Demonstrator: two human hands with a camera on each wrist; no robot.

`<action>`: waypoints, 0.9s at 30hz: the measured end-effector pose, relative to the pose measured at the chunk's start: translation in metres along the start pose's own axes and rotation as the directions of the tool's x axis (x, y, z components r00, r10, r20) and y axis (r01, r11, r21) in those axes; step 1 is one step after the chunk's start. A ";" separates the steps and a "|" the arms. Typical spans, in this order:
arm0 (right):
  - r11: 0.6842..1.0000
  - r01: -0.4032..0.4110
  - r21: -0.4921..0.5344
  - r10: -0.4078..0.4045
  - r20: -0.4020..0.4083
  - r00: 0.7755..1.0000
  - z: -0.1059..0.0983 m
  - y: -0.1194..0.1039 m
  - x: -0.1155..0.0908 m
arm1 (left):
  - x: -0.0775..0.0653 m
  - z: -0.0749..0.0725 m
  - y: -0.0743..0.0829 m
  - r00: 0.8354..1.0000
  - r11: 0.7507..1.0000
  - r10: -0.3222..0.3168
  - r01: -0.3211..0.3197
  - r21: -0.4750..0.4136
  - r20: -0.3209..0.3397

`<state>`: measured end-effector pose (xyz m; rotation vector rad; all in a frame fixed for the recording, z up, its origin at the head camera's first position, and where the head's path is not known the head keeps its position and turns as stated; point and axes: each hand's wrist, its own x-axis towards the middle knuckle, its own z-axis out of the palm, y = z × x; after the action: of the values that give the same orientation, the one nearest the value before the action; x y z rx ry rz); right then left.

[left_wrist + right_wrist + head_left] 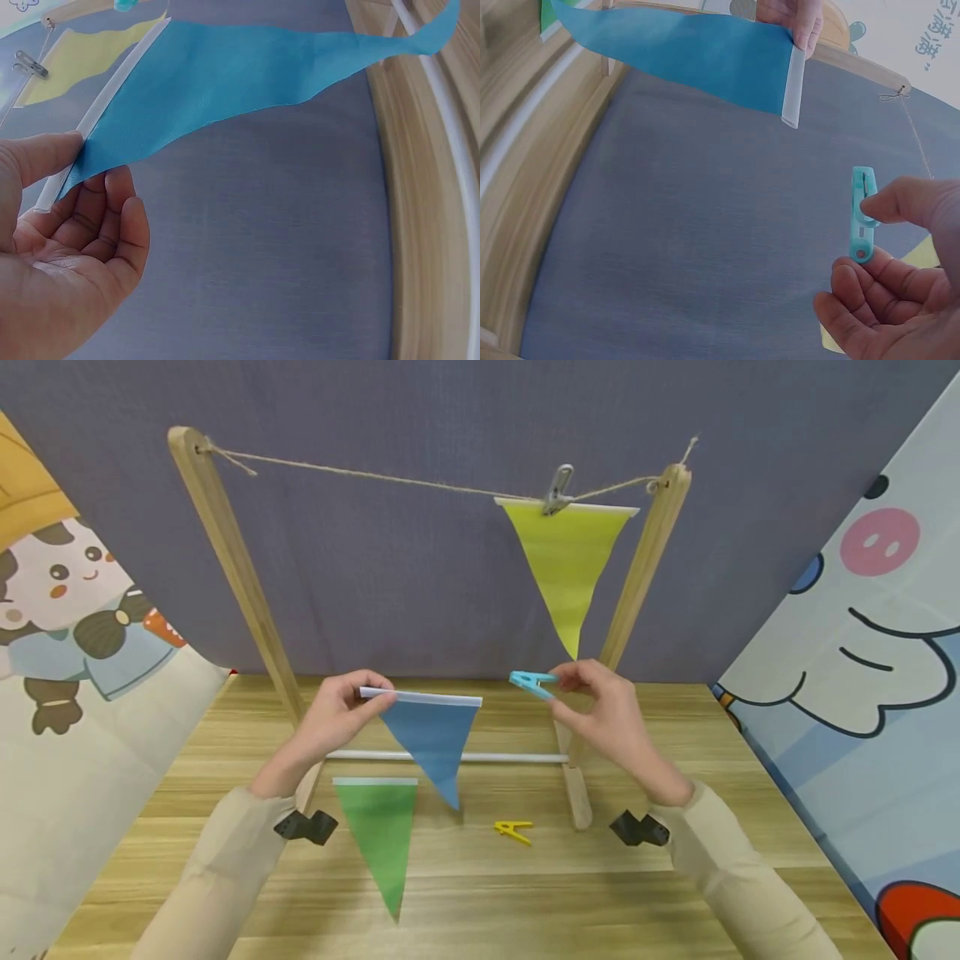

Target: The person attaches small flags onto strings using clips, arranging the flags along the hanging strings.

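The left hand pinches the blue pennant by 1 corner; the right hand, its grip slightly parted, pinches a turquoise clothespin.

In the head view the blue pennant hides the middle of the white crossbar. The left hand and right hand each cover a lower stretch of the wooden posts. Both beige sleeves run off the bottom edge. In the right wrist view, the picture's edge crops the green pennant, and the right hand blocks much of the yellow pennant.
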<state>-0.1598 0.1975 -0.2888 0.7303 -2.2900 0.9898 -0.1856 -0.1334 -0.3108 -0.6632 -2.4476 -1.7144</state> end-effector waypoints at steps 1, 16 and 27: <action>1.000 0.002 -0.004 -0.002 0.003 1.000 -0.001 -0.001 0.001 | 0.001 0.000 0.002 1.000 1.000 -0.002 0.002 -0.005 -0.003; 0.997 0.008 -0.079 -0.008 0.008 1.000 -0.016 -0.012 0.021 | 0.016 -0.003 0.018 0.998 1.000 0.002 -0.002 0.004 -0.057; 0.995 0.033 -0.090 -0.031 0.023 0.999 -0.025 -0.025 0.037 | 0.026 -0.006 0.027 0.997 1.000 0.019 -0.018 0.019 -0.074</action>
<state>-0.1632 0.1927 -0.2377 0.7403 -2.3177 0.8616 -0.1999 -0.1235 -0.2766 -0.6071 -2.3965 -1.6765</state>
